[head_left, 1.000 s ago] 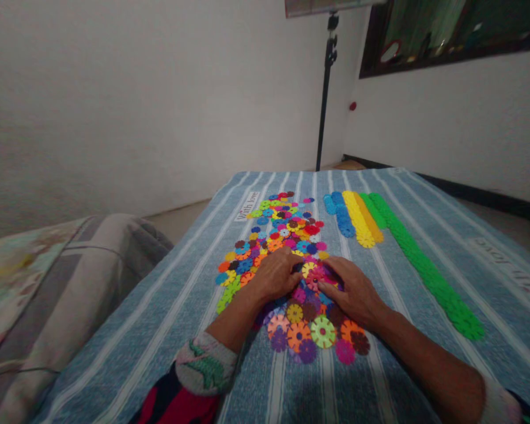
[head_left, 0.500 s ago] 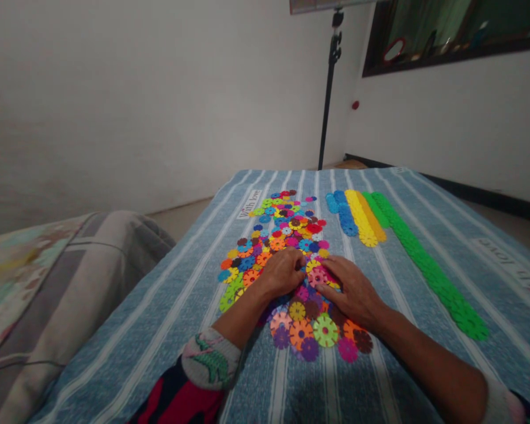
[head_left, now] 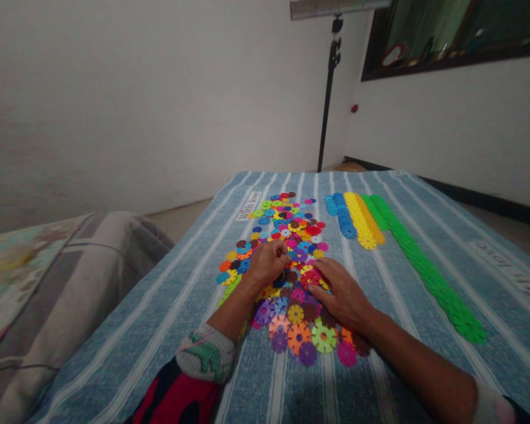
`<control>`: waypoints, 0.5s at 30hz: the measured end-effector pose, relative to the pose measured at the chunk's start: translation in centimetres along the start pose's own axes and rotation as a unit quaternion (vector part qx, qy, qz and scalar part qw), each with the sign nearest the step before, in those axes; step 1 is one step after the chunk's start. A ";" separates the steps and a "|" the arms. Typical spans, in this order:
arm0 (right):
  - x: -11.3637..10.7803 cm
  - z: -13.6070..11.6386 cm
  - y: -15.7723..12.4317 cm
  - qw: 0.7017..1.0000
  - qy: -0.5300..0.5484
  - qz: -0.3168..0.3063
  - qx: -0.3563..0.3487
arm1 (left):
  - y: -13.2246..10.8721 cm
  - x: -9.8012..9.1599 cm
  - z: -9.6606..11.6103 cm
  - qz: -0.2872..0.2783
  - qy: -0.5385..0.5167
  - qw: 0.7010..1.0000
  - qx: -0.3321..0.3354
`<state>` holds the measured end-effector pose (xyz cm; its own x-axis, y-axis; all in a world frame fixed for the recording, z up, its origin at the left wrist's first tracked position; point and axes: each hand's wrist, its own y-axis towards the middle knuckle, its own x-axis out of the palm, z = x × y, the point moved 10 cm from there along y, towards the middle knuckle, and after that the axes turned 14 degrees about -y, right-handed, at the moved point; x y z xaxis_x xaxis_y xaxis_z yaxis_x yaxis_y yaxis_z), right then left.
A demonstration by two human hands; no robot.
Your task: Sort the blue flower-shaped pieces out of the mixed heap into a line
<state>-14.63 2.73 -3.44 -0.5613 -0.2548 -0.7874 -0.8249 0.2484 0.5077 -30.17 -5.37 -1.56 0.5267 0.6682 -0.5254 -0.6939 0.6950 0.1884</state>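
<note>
A loose heap of snowflake-shaped plastic discs (head_left: 299, 334) in many colours spreads down the middle of the striped cloth. Over the heap's left side, my left hand (head_left: 266, 262) has its fingers curled into a pinch; whatever lies between the fingertips is hidden. My right hand (head_left: 345, 294) rests low on the right side of the heap, thumb and fingers closed around a few discs. A red disc (head_left: 310, 277) shows on top there, with yellow edges beside it.
Right of the heap lie overlapping rows of blue discs (head_left: 347, 222), yellow discs (head_left: 360, 221) and a long green row (head_left: 433, 268). A black stand (head_left: 327, 106) rises behind the cloth-covered table (head_left: 168, 341). Grey fabric (head_left: 128, 241) is piled at the left.
My left hand has moved left, away from my right hand. Between my right thumb and fingers a red disc now shows where a pink one was.
</note>
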 end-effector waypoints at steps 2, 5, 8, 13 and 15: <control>0.2 -0.9 0.2 0.999 0.032 -0.007 -0.005 | 0.1 -0.8 -0.2 0.022 -0.001 1.000 0.001; -0.1 -1.4 0.4 0.997 0.077 -0.015 -0.005 | 0.2 -1.5 -0.2 0.043 -0.006 0.999 0.002; -0.9 -0.5 0.6 0.996 0.080 -0.010 0.022 | 0.2 -1.8 0.0 0.051 -0.005 0.999 0.005; -0.7 -0.6 0.5 0.997 0.068 -0.030 0.020 | 0.2 -1.9 0.2 0.051 -0.009 0.998 0.019; -0.6 -1.4 0.4 0.996 0.088 -0.031 -0.004 | 0.2 -1.9 0.2 0.048 -0.013 0.999 0.020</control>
<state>-14.76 1.71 -2.27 -0.5111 -0.4298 -0.7444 -0.8588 0.2188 0.4633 -31.16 -6.44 -0.37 0.4713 0.7386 -0.4821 -0.7224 0.6368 0.2694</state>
